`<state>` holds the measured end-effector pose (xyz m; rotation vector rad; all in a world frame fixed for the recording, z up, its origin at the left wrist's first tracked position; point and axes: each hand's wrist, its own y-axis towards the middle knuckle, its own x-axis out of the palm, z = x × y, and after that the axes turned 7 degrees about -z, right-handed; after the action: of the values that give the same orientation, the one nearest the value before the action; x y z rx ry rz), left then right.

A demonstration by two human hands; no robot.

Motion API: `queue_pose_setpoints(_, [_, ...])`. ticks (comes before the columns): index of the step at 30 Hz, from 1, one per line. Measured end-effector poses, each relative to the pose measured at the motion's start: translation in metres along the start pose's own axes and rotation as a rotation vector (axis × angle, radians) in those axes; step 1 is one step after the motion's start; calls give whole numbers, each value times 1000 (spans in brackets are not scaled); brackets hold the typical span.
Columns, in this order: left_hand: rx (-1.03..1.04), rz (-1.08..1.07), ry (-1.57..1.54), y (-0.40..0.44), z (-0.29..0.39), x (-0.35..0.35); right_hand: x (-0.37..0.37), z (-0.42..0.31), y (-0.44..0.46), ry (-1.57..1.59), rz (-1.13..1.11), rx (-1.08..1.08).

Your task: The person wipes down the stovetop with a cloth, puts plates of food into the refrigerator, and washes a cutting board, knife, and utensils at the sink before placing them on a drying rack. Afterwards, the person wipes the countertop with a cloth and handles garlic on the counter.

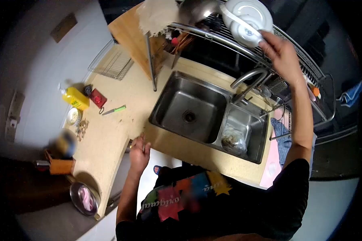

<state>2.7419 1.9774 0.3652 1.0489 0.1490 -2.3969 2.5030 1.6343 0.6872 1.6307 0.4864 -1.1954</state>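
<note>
My right hand [281, 54] is raised at the dish rack, fingers closed around the pale handle [241, 25] of a long-handled metal pan. Its shiny rounded body [199, 10] lies at the top of the view, partly cut off. Behind the handle, white bowls [251, 14] sit on the rack. Lower down, my left hand [139, 154] rests at the counter's front edge, fingers loosely bent and apart, with nothing visible in it. A small knife with a green handle [118, 108] lies on the counter beyond it.
A double steel sink [189, 102] with a faucet [249, 76] is ahead; a plastic bag [233, 140] lies in its smaller basin. Leftward are a yellow soap bottle [75, 98], a small white bowl [73, 116] and a metal bowl with meat [85, 199]. A wooden board [126, 30] leans upper left.
</note>
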Motion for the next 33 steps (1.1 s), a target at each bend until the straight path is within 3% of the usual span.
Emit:
queue_pose_setpoints(1, [123, 171, 47, 11, 22, -10, -1, -22, -15, -59, -17, 0])
queue_pose_setpoints(3, [286, 264, 166, 31, 72, -32, 3, -58, -38, -139, -147, -73])
queue_pose_setpoints(4, [307, 253, 166, 39, 100, -43, 8, -67, -48, -271, -210, -241])
queue_pose_setpoints(5, [386, 245, 258, 45, 128, -54, 17, -79, -56, -253, -356, -231])
queue_pose_setpoints(6, [465, 240, 350, 53, 147, -56, 29, -82, -64, -200, -352, -348])
queue_pose_setpoints(8, [525, 124, 379, 71, 165, -40, 47, -98, -75, -158, -514, -368])
queue_pose_setpoints(11, [653, -23, 331, 92, 160, -11, 80, -95, -84, -81, -539, -468])
queue_pose_setpoints(13, [366, -418, 135, 95, 160, -3, 91, -87, -89, -98, -503, -473])
queue_pose_setpoints(15, [358, -396, 80, 98, 156, 9, 101, -77, -95, -111, -476, -480])
queue_pose_setpoints(17, [343, -363, 16, 102, 144, 24, 109, -64, -98, -91, -70, -519])
queue_pose_setpoints(18, [337, -308, -14, 107, 130, 33, 111, -57, -102, -89, -69, -515])
queue_pose_setpoints(20, [328, -256, -47, 116, 116, 41, 115, -39, -116, 96, 126, -408])
queue_pose_setpoints(21, [186, -292, -45, 122, 112, 40, 119, -29, -126, 100, 124, -408])
queue_pose_setpoints(22, [43, -327, -42, 129, 106, 40, 125, -18, -139, 216, 117, -230])
queue_pose_setpoints(23, [32, -302, -16, 138, 101, 43, 130, -8, -150, 330, 109, -51])
queue_pose_setpoints(24, [51, -268, 3, 147, 99, 44, 132, -1, -159, 336, 105, -52])
queue_pose_setpoints(26, [83, -203, 45, 166, 107, 47, 135, 11, -177, 558, -1, 400])
queue_pose_setpoints(27, [124, -183, 26, 178, 107, 54, 143, 21, -188, 564, -1, 401])
queue_pose_setpoints(29, [131, -212, 25, 200, 118, 63, 163, 37, -203, 842, -186, 795])
queue_pose_setpoints(30, [132, -213, 28, 212, 123, 67, 170, 39, -206, 993, -126, 840])
queue_pose_setpoints(33, [194, -246, 78, 237, 133, 86, 198, 63, -210, 1029, -6, 871])
